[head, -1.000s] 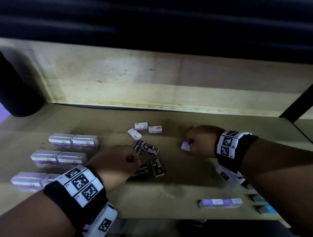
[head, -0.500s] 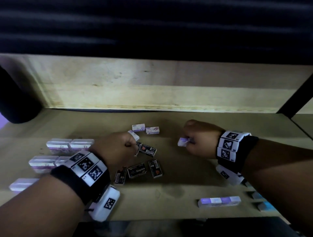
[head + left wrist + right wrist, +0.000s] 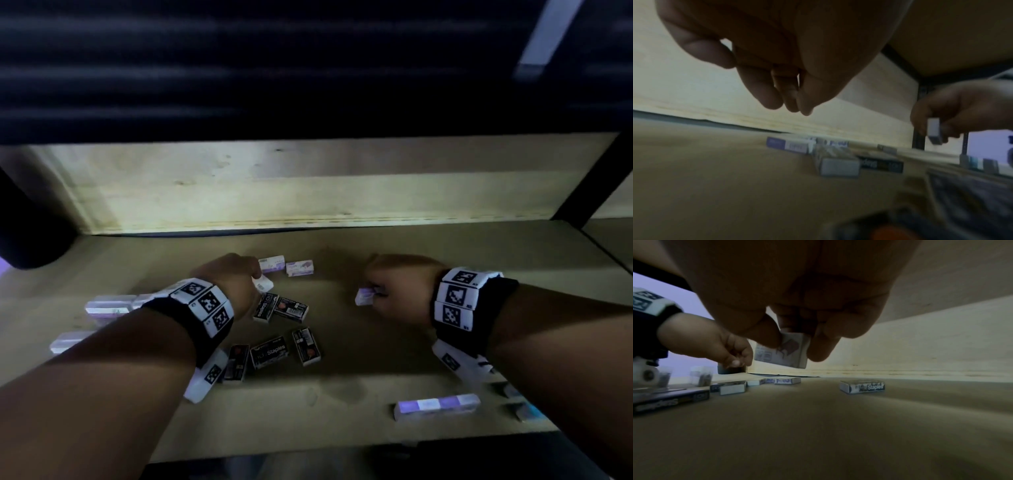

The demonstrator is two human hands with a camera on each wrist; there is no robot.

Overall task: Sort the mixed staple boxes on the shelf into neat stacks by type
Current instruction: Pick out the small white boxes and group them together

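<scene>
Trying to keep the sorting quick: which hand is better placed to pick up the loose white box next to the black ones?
Left. The left hand hovers right over the tilted white staple box, fingers curled and holding nothing. The right hand is farther off and already pinches another white staple box.

A pale plywood back panel (image 3: 308,185) rises behind the boxes. A black metal upright post (image 3: 596,178) stands at right; a dark rounded object (image 3: 30,233) sits far left.
</scene>
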